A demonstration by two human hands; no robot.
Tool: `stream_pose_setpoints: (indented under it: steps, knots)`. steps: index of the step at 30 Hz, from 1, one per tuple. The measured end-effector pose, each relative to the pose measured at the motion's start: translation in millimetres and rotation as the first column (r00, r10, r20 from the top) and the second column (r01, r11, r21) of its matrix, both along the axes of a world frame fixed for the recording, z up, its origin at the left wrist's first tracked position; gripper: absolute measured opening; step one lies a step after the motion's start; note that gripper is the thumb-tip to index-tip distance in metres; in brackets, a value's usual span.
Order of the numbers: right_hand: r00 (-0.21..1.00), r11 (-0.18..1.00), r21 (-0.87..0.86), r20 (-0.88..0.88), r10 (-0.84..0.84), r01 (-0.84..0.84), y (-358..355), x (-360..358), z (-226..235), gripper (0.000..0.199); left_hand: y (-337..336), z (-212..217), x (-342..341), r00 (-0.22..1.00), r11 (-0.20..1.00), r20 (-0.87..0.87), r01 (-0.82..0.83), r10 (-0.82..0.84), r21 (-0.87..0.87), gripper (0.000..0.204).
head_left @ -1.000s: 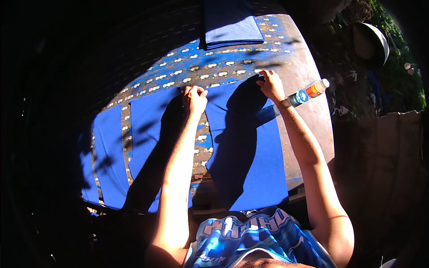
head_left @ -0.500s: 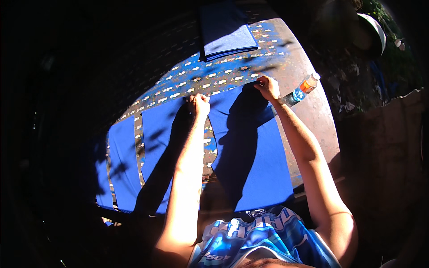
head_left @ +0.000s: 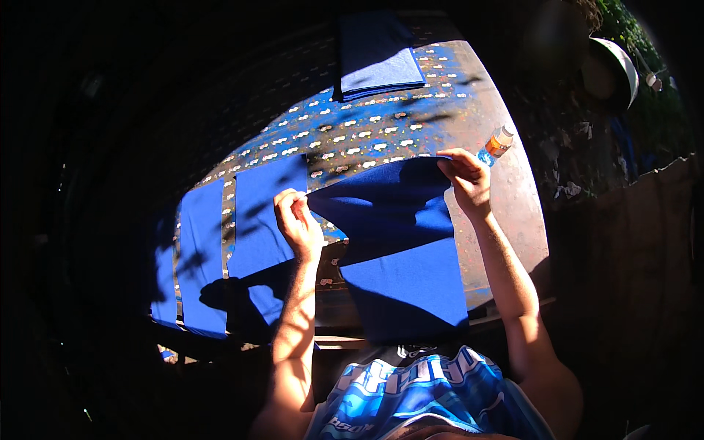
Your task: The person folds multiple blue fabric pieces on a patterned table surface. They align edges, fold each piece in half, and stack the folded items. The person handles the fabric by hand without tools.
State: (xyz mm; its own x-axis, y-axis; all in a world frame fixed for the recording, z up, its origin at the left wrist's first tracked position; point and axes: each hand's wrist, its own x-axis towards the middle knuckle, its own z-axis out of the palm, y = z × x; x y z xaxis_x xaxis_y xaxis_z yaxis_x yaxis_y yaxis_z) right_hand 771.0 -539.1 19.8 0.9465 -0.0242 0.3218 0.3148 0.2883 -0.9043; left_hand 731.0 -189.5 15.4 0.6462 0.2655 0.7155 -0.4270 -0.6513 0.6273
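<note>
Sunlit paint-spotted table [head_left: 510, 220], blue cloth panel [head_left: 400, 249] held by both far corners.
Left hand [head_left: 299, 222] pinches panel's far left corner, right hand [head_left: 468, 180] its far right corner; hands apart. Panel's far edge raised, near part resting on table. Left of panel: more blue pieces [head_left: 268, 213], laid side by side. Beyond panel: folded blue stack [head_left: 378, 67], partly shaded. Just past panel's far right corner: orange-labelled bottle [head_left: 497, 145].

Fabric panels [head_left: 202, 253] lie on the table [head_left: 510, 202] left of the held cloth [head_left: 407, 275].
</note>
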Motion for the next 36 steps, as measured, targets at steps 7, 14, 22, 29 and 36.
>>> stream_pose_setpoints:
  steps: [7,14,22,29,36]
  knots:
    - [0.976,0.940,-0.285,-0.059,-0.211,0.186,14,97,-23,0.021,5,6,127,0.985,0.996,-0.165,-0.025,0.040,0.088,0.011]
    - [0.919,0.714,-0.638,-0.024,-0.393,0.289,29,117,-144,0.019,26,-123,137,0.945,0.997,-0.326,0.003,0.021,0.073,0.012]
    - [0.883,0.569,-0.748,0.050,-0.467,0.343,19,153,-149,0.021,13,-119,180,0.930,0.983,-0.368,0.071,-0.004,0.169,0.006]
    - [0.873,0.547,-0.761,0.052,-0.485,0.350,21,173,-137,0.020,11,-126,210,0.910,0.954,-0.415,0.138,-0.016,0.266,0.018]
    - [0.922,0.495,-0.806,0.150,-0.357,0.323,11,27,-135,0.047,15,-99,68,0.936,0.948,-0.350,0.126,-0.016,0.293,0.046]
